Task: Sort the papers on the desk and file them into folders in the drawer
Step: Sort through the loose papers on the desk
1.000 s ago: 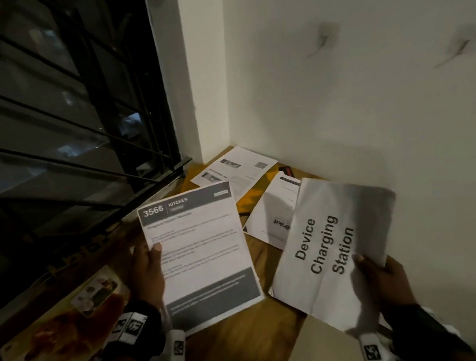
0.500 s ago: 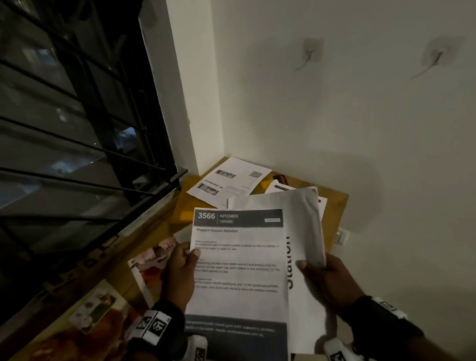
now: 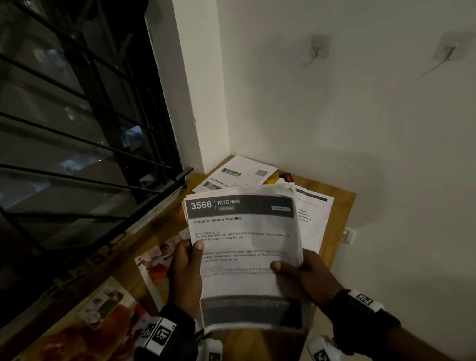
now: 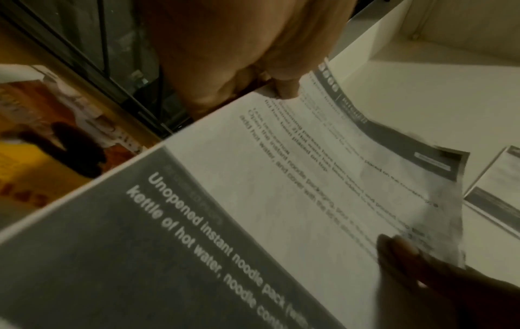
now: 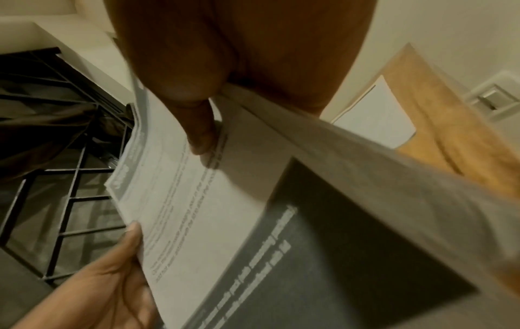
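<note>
Closest to the camera, both hands have a small stack of printed sheets point(image 3: 247, 255) held up over the wooden counter point(image 3: 337, 229). The left hand point(image 3: 186, 272) has its grip clamped on the stack's left edge, thumb on the front and fingers behind. The right hand point(image 3: 301, 276) pinches the right edge the same way, thumb flat on the page. Both wrists wear black bands with white square marker tags.

The top sheet is thin, slightly crumpled office paper with a dark grey header band reading "3566 KITCHEN", the title "Prepare Instant Noodles", and another dark band along the bottom. You can see the edges of at least one more sheet peeking out behind it at the top and right.

Just left of the hands, glossy photo prints point(image 3: 81, 346) in reds and oranges lie flat on the counter, and another one point(image 3: 154, 264) sits partly hidden behind the left hand.

Further back, a plain white sheet point(image 3: 313, 219) with small text lies flat under the held stack's right side. In the far corner there's another white page point(image 3: 239, 174) with little pictures and a QR code, lying on something yellow.

Left of it all is a dark window with black metal bars point(image 3: 66, 132). On the smooth white wall, two clear stick-on hooks point(image 3: 318, 49).
</note>
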